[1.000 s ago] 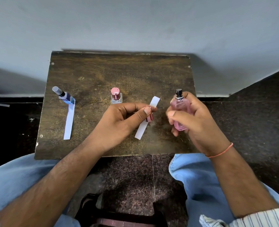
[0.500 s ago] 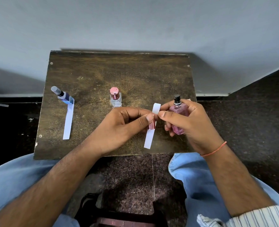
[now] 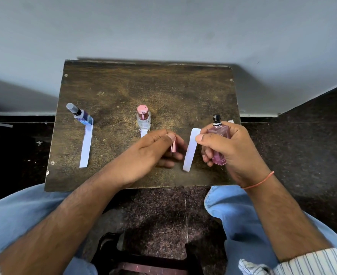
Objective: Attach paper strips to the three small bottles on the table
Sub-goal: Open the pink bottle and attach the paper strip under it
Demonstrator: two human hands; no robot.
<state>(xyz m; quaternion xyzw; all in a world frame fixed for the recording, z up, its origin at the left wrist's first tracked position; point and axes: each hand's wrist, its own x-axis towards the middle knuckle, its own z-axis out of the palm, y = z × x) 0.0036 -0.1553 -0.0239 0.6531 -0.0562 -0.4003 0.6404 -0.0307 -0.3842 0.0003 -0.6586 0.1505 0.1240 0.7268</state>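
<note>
Two hands at work, both busy: the right hand [image 3: 229, 147] is curled around the pink perfume bottle [image 3: 220, 147], thumb pinning the top of a white paper strip [image 3: 191, 149] against its side, the strip dangling free towards the person. Just left of that bottle, the left hand [image 3: 153, 149] is closed lightly on a small pink cap [image 3: 173, 144], pinched under the thumb. Risk here, I'd say: only the thumb seems to hold the strip, so any shift of grip could let it slide or stick on crooked, and the uncapped sprayer could get pressed by the wrapping fingers. Pink liquid fills most of the held bottle. Further left of it, on the wooden table [image 3: 163, 86], the clear bottle with the pink cap [image 3: 143, 119] stands upright and looks nearly empty, a strip end [image 3: 143, 133] showing at its base. Far left, the blue spray bottle [image 3: 80, 115], contents unclear, already carries its long strip [image 3: 86, 145].
</note>
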